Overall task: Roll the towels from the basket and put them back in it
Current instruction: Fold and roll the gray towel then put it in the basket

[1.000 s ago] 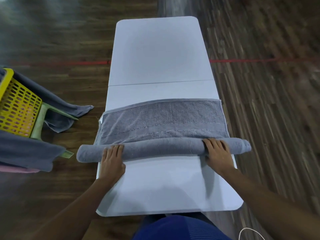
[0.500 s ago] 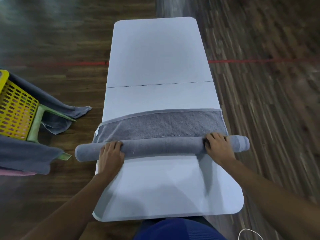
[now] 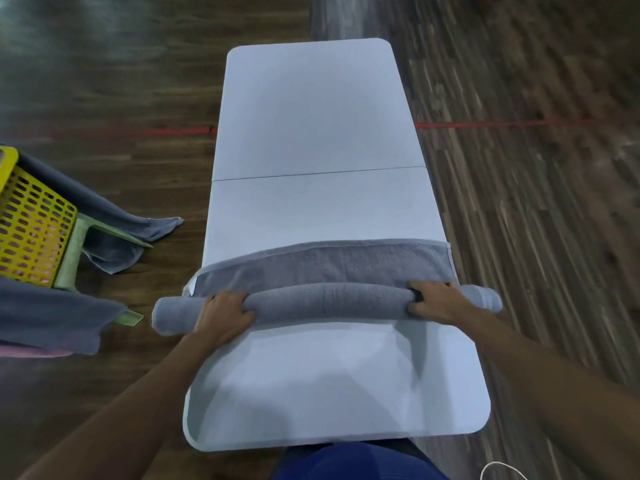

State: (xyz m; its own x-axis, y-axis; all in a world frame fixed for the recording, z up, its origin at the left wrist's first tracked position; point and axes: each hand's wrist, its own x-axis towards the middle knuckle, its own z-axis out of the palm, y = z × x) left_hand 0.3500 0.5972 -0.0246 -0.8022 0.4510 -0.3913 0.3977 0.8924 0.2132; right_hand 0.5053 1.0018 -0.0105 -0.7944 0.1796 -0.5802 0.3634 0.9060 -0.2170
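Both grip the grey towel (image 3: pixel 329 301): left hand (image 3: pixel 221 315) and right hand (image 3: pixel 434 301) curled over the roll near its ends, crosswise on the tabletop (image 3: pixel 311 116). Narrow flat strip beyond. Advice: push evenly, keep it tight, ends level. Basket (image 3: pixel 31 230) off left.

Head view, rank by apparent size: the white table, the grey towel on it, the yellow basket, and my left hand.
1. white table
2. grey towel
3. yellow basket, though the frame edge cuts it off
4. left hand
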